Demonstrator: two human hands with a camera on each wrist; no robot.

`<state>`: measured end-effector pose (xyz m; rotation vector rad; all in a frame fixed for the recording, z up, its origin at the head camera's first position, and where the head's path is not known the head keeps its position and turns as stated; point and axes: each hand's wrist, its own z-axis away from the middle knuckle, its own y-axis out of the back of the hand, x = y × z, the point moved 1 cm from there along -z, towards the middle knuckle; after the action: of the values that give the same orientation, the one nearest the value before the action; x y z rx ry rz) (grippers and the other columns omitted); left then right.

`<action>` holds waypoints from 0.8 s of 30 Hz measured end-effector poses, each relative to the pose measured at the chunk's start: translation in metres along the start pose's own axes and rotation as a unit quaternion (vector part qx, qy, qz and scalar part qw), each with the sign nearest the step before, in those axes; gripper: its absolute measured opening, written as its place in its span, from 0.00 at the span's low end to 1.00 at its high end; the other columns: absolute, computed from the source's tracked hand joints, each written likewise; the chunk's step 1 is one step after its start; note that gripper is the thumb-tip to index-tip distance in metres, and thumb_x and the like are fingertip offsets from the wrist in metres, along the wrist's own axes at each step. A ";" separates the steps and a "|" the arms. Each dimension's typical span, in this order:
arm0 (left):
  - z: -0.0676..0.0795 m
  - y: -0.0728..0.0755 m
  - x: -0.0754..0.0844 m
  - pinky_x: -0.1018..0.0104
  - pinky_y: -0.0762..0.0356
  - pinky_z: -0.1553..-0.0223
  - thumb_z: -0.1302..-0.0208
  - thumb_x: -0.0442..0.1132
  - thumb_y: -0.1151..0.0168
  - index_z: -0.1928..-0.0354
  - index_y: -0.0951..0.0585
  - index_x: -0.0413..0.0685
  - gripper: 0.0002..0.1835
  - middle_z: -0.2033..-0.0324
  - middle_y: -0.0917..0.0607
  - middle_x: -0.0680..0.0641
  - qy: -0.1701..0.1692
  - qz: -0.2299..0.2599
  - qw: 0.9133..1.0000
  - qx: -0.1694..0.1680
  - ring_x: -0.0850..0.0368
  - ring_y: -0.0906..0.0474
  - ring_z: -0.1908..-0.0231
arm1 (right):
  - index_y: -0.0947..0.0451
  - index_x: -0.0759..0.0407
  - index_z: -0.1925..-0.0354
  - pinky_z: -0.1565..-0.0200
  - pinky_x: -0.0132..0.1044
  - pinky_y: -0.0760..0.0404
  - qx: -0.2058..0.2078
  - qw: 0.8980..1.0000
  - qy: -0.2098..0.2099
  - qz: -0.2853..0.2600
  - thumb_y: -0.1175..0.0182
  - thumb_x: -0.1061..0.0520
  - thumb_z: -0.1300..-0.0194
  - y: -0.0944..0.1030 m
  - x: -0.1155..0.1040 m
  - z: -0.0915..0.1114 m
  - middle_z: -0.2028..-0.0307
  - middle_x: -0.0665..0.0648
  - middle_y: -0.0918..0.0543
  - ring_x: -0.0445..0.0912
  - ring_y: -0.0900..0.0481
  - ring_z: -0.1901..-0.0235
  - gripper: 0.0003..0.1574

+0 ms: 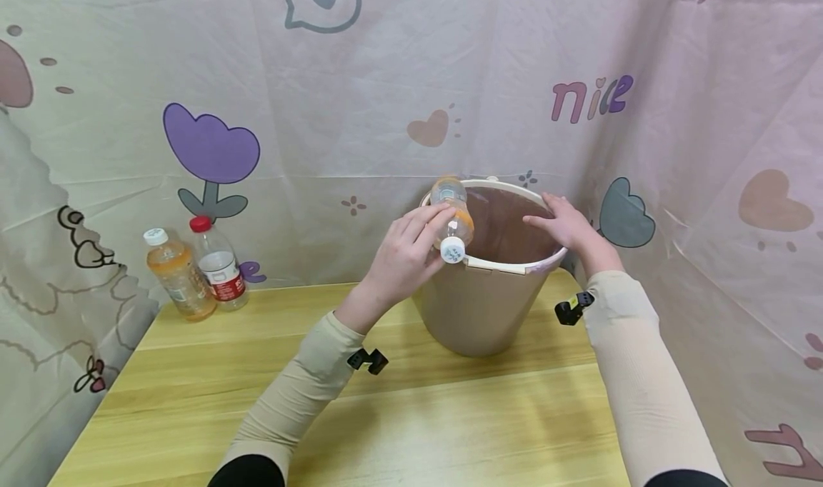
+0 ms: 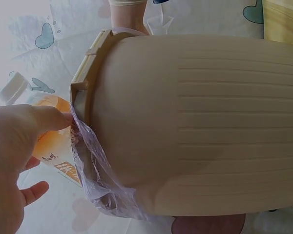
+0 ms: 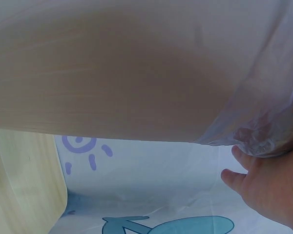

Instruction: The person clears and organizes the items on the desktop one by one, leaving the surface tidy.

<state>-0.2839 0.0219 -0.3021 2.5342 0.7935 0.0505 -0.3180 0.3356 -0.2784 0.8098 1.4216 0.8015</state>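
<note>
My left hand (image 1: 408, 251) holds a clear plastic bottle (image 1: 461, 223) with a white cap (image 1: 453, 250) and an orange label. The bottle lies tilted over the left part of the rim of a beige bucket (image 1: 476, 308), cap toward me. In the left wrist view, fingers and thumb are around the bottle's orange label (image 2: 52, 139). My right hand (image 1: 570, 228) rests at the bucket's right rim, fingers spread. A thin purple plastic bag (image 2: 100, 180) lines the bucket and folds over its edge.
On the far left of the wooden table (image 1: 257, 394) stand a white-capped bottle with an orange label (image 1: 180, 276) and a red-capped bottle with a red and white label (image 1: 221, 265). A patterned cloth (image 1: 360, 116) hangs behind the table.
</note>
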 end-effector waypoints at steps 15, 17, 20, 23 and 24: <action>0.001 -0.001 0.001 0.53 0.25 0.46 0.44 0.46 0.32 0.33 0.29 0.45 0.36 0.39 0.23 0.45 0.004 -0.012 0.999 -0.035 0.48 0.26 0.41 | 0.68 0.52 0.22 0.31 0.71 0.61 -0.003 1.000 -0.003 -0.008 0.52 0.30 0.32 0.001 -0.001 0.002 0.22 0.62 0.65 0.61 0.74 0.24 0.57; 0.001 0.000 0.002 0.54 0.26 0.46 0.42 0.51 0.33 0.32 0.30 0.46 0.37 0.37 0.24 0.46 -0.008 -0.014 0.999 -0.049 0.48 0.26 0.40 | 0.68 0.52 0.22 0.31 0.71 0.61 -0.003 1.000 -0.003 -0.006 0.52 0.30 0.32 0.001 -0.001 0.002 0.22 0.62 0.64 0.62 0.73 0.24 0.57; 0.004 0.000 0.005 0.54 0.27 0.45 0.39 0.56 0.36 0.32 0.29 0.51 0.35 0.36 0.24 0.49 -0.033 -0.014 0.996 -0.077 0.50 0.27 0.38 | 0.67 0.54 0.22 0.31 0.70 0.61 -0.003 1.000 -0.001 -0.003 0.52 0.31 0.31 0.002 -0.001 0.001 0.22 0.63 0.64 0.62 0.73 0.24 0.57; 0.007 0.000 0.008 0.54 0.29 0.43 0.37 0.58 0.40 0.34 0.26 0.56 0.31 0.37 0.22 0.52 -0.051 -0.009 0.994 -0.099 0.51 0.29 0.37 | 0.67 0.54 0.22 0.31 0.70 0.61 -0.003 1.000 -0.001 0.000 0.53 0.31 0.31 0.002 0.000 0.001 0.22 0.63 0.64 0.62 0.72 0.24 0.56; 0.008 0.000 0.008 0.54 0.30 0.42 0.36 0.59 0.40 0.35 0.25 0.57 0.30 0.38 0.21 0.53 -0.052 -0.007 0.993 -0.103 0.52 0.29 0.36 | 0.67 0.54 0.22 0.31 0.70 0.62 -0.003 1.000 -0.001 -0.001 0.52 0.31 0.31 0.001 0.000 0.001 0.22 0.63 0.64 0.62 0.73 0.24 0.56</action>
<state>-0.2758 0.0234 -0.3102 2.3162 0.7263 -0.0057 -0.3170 0.3359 -0.2771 0.8036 1.4175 0.8021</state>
